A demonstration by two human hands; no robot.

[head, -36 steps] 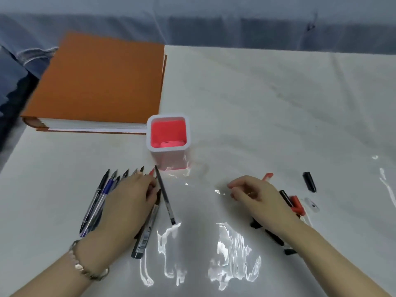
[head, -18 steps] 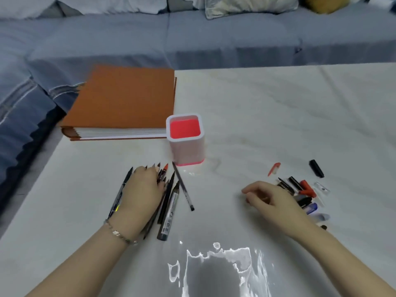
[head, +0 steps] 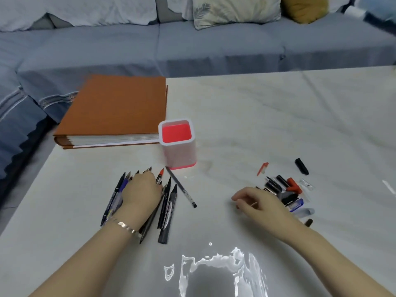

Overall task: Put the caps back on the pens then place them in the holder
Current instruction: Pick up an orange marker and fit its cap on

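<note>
Two bare hands low on the table (head: 267,108), palms down. Left hand (head: 140,194) lies flat over a row of uncapped pens (head: 167,207), fingers loosely spread, gripping nothing that shows; a bracelet (head: 126,226) on that wrist. Right hand (head: 260,203) loosely curled, knuckles up, just left of the pile of loose caps (head: 286,189); whether it pinches a cap cannot be told, the fingertips are tucked under. One thin black pen (head: 181,187) lies apart from the row, angled, its tip near the base of the holder (head: 177,143). Holder upright, white outside, red inside, nothing in it, beyond the left hand and just beside the orange binder (head: 116,110). A red cap (head: 262,168) and a black cap (head: 301,166) sit apart from the pile, further out. Surface is pale marble-look, glossy, with a strong glare patch near the bottom edge. Grey-blue sofa (head: 192,50) runs behind the table, cushions (head: 235,9) on it. Several pens are hidden under the left hand; cap count in the pile is hard to make out. Table's left edge is near the pens; wide bare tabletop to the right and behind the holder.
</note>
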